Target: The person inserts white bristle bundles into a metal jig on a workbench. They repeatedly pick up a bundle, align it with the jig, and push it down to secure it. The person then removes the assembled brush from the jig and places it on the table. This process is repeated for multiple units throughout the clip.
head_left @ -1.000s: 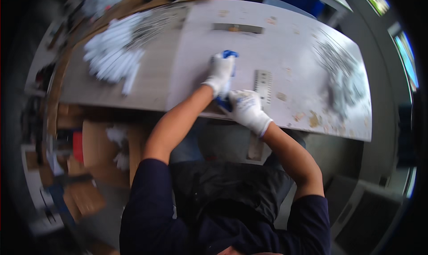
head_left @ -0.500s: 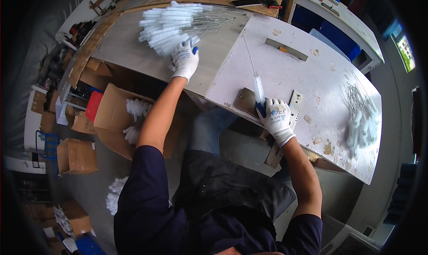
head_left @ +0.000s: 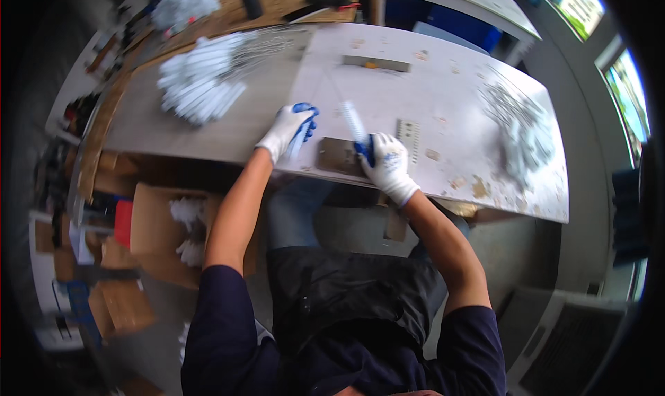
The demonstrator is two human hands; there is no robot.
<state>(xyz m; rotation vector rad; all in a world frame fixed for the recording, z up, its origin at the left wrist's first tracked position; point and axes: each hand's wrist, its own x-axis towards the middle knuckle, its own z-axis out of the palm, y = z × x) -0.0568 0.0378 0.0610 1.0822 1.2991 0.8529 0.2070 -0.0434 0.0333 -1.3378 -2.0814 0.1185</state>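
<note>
Right hand (head_left: 386, 162) grips a white brush (head_left: 355, 124) over a metal plate (head_left: 339, 156) near the tabletop's (head_left: 457, 91) front edge; left hand (head_left: 287, 129) curls around another brush.

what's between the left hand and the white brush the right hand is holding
Nothing visible. The left hand rests on the table, with only bare tabletop between it and the white brush held by the right hand. A flat metal plate lies just below that gap, near the table edge.
</note>
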